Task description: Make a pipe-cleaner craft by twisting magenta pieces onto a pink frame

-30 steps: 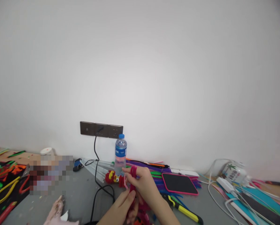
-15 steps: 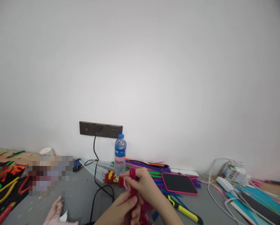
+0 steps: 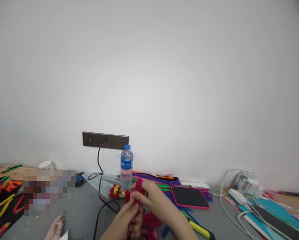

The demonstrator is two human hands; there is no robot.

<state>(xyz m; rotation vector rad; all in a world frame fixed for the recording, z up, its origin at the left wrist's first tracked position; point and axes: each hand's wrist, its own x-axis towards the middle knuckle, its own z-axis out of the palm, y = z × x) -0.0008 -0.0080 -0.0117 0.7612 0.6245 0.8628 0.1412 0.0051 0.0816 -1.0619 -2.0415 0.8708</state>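
Note:
Low in the middle of the head view, a bundle of magenta pipe cleaners (image 3: 139, 184) stands upright between my two hands. My right hand (image 3: 148, 195) pinches its upper part, with the thumb and fingers closed. Lower down, my left hand (image 3: 129, 216) wraps its fingers round the same bundle, and its thumb presses near my right fingertips. A small pale pink piece shows beside my right thumb, too little of it to name. More magenta loops (image 3: 151, 221) lie below my right wrist, partly hidden. Just behind my hands is a red and yellow fuzzy figure (image 3: 118, 192) with an eye.
A water bottle (image 3: 126, 166) stands behind my hands. To the right lie a phone (image 3: 189, 196), a yellow cutter (image 3: 199, 229), white cables and a white jar (image 3: 246, 182). Coloured pipe cleaners (image 3: 154, 178) are heaped behind. A black cord (image 3: 99, 206) runs down from the wall socket.
My left hand has moved up the bundle, closer to my right fingertips. The view has shifted slightly, so everything sits a little lower and further left.

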